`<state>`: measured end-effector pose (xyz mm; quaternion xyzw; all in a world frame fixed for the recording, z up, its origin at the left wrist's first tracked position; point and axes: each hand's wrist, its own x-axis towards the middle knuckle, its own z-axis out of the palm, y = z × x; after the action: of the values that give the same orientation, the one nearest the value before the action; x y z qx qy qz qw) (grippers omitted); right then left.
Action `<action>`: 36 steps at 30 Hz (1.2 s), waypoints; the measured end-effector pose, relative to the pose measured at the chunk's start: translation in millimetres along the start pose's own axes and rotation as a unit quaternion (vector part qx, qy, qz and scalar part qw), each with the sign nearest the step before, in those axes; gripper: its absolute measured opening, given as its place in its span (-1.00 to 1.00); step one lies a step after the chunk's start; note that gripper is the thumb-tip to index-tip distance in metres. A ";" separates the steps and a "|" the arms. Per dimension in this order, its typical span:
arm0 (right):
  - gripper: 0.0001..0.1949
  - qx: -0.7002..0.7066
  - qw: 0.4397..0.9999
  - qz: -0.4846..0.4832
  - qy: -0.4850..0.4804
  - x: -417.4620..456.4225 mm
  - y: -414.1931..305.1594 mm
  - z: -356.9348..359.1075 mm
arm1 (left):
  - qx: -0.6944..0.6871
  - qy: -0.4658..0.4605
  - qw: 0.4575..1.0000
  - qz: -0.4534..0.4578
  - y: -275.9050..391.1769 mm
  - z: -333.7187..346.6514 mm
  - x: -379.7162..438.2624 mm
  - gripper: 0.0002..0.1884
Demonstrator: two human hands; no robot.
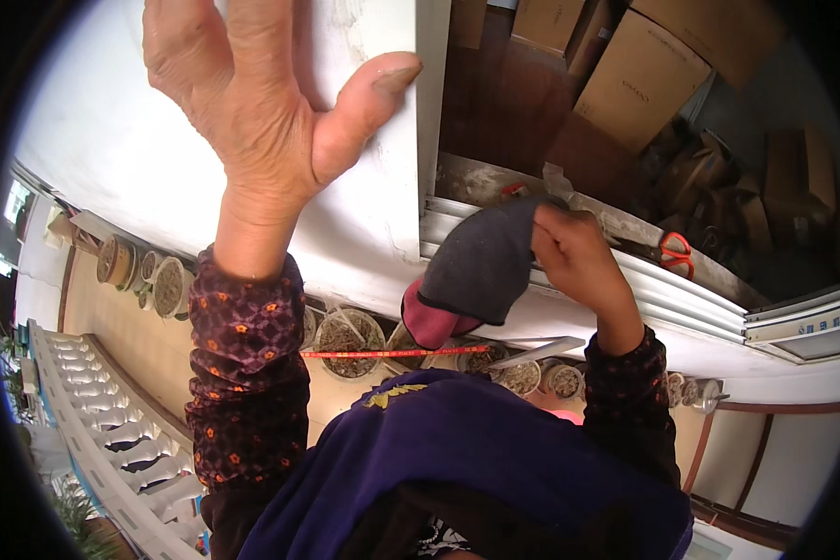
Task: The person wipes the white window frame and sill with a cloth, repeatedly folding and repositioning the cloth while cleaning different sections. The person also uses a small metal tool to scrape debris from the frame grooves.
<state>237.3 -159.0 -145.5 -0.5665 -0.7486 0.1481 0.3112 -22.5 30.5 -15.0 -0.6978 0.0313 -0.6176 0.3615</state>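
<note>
My left hand [262, 105] is spread on or just over the white wall [371, 210] beside a window opening, its fingers apart and partly cut off by the picture's top edge. Nothing is held in it. My right hand [577, 248] pinches a dark grey cloth item with a maroon inner side [479, 266], which hangs in front of the white window track [644, 287]. The item's exact kind cannot be told. Red-handled scissors [675, 255] lie on the sill, to the right of my right hand.
Cardboard boxes [640, 84] stand behind the window opening. Below the wall, several pots of soil [350, 343] line the floor, with a red printed ribbon [392, 352] across them. A white balustrade [112, 427] runs along the left. A pale strip [542, 352] juts out near my right sleeve.
</note>
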 end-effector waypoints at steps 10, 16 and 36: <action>-0.94 -0.226 0.968 -0.095 -0.046 56.2 -26.3 36.0 | 0.002 -0.010 1.000 -0.011 2.7 -3.5 -3.9 -0.09; -0.92 -0.025 0.987 -0.147 -0.060 75.1 11.0 33.4 | -0.052 0.017 0.998 -0.035 11.8 6.5 3.6 -0.11; -0.81 0.709 0.697 0.103 0.033 -39.5 -18.2 23.4 | -0.035 -0.002 0.998 -0.061 19.9 -0.4 2.5 -0.07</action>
<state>215.2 -198.8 -164.6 -0.2556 -0.3478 0.6474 0.6282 -14.3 14.4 -23.7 -0.7117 0.0098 -0.6359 0.2983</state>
